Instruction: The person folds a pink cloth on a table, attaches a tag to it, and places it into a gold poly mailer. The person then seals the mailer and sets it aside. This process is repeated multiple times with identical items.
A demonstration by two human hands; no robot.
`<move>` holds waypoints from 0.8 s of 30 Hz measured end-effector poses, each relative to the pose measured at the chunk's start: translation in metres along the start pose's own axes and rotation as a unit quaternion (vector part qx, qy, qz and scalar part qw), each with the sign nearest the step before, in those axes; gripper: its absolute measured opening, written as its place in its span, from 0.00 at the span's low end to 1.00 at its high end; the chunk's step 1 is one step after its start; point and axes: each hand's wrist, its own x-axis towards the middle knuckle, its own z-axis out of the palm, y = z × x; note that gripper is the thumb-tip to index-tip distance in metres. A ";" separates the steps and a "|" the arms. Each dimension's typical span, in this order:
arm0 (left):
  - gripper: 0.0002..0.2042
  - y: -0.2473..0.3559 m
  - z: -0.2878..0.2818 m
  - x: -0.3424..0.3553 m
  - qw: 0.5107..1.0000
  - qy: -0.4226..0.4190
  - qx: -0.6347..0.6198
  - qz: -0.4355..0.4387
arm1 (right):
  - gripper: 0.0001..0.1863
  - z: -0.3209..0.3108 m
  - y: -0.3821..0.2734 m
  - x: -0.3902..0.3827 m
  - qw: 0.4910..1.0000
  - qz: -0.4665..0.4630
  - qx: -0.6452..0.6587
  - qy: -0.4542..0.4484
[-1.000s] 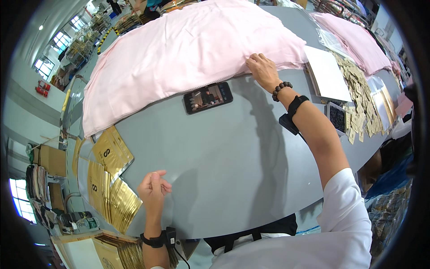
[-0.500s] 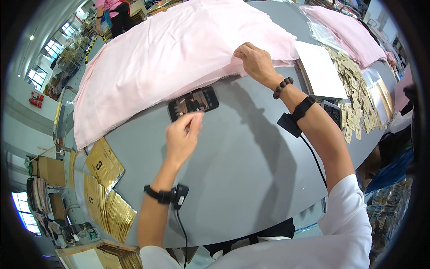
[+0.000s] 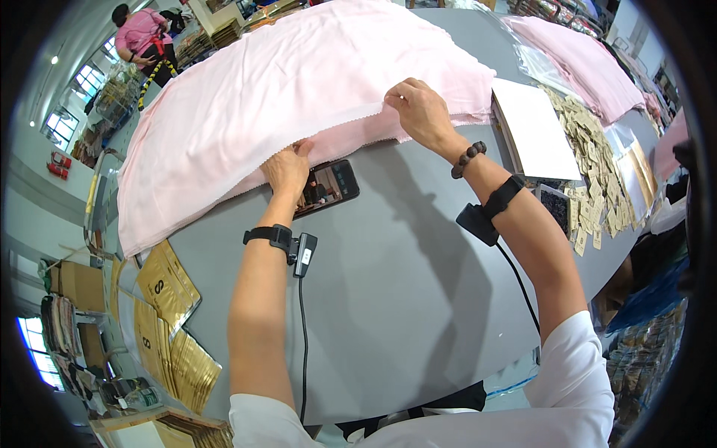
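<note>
A broad stack of pale pink cloth (image 3: 299, 75) with pinked edges spreads over the far side of the grey table (image 3: 373, 299). My right hand (image 3: 420, 112) pinches the near edge of its top layer and holds that edge slightly raised. Under the raised edge, my left hand (image 3: 285, 170) reaches in against the layers below. Its thumb side shows, but the cloth hides most of its fingers, so I cannot tell whether they grip. A black phone (image 3: 328, 188) with a lit screen lies just right of my left wrist, partly covered by it.
Gold packets (image 3: 160, 321) fan out at the left edge. To the right are a white board (image 3: 534, 127), a small dark-filled box (image 3: 554, 203) and many loose tan tags (image 3: 590, 157). Another pink stack (image 3: 575, 60) lies far right. A person in pink (image 3: 146, 37) stands far left.
My left hand has moved from above the phone up and left, under the cloth's edge. The top layer's near edge is lifted more. My right hand keeps its pinch, shifted slightly.
</note>
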 end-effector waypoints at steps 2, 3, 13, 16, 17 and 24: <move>0.18 -0.003 -0.005 0.009 0.993 -0.106 -0.021 -0.043 | 0.09 0.005 0.003 -0.006 0.999 0.017 0.020 -0.020; 0.18 -0.003 -0.006 0.009 0.998 -0.057 -0.026 0.000 | 0.09 0.008 0.004 -0.008 0.999 0.001 0.026 -0.023; 0.16 0.014 -0.052 0.025 0.983 0.059 -0.173 0.031 | 0.23 0.045 -0.024 -0.023 0.979 -0.188 -0.040 0.071; 0.18 0.016 -0.067 0.020 0.968 0.052 -0.247 0.008 | 0.17 0.046 -0.008 -0.010 0.975 -0.138 -0.128 0.115; 0.18 0.015 -0.070 0.018 0.962 0.041 -0.270 -0.009 | 0.15 0.044 0.002 -0.002 0.968 -0.117 -0.171 0.143; 0.20 -0.006 -0.077 0.004 0.971 0.078 -0.223 0.033 | 0.19 -0.053 0.118 0.013 0.960 0.098 -0.199 0.169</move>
